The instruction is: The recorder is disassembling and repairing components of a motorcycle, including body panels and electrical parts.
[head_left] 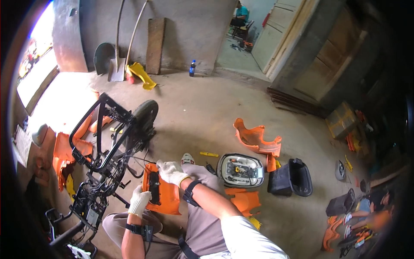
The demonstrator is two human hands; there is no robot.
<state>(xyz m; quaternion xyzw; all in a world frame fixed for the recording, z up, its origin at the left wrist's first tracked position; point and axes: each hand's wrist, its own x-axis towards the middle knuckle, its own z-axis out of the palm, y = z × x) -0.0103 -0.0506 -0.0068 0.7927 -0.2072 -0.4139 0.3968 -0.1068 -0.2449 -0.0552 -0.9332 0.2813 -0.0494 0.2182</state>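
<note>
Evidently the work stands partway, judging by how the parts lie. The black frame (92, 190) with its wheel (148, 114) sits bare at the left, its tubes and wiring exposed, and none of the large orange bodywork looks fitted to it. A curved orange shell (254, 138), a pale oval housing (240, 159) and a black bin (279, 183) lie loose on the floor (202, 114), so those pieces remain separate from the frame. On the orange panel (170, 202), the black part (154, 187) is already in place against the face, though whether it is fastened (the gloves and the small scale hide any screws) cannot be told.

That panel is in front of the person, between the frame and the right forearm, tilted and broad, with a smooth, bright surface and a flared lower edge. The black part is long and narrow, running along the panel's left side. The gloved left hand (139, 201) grasps the panel's left edge, fingertips beside the black part. The gloved right hand (171, 173) bends over the upper end; I cannot tell whether its fingers pinch anything.
</note>
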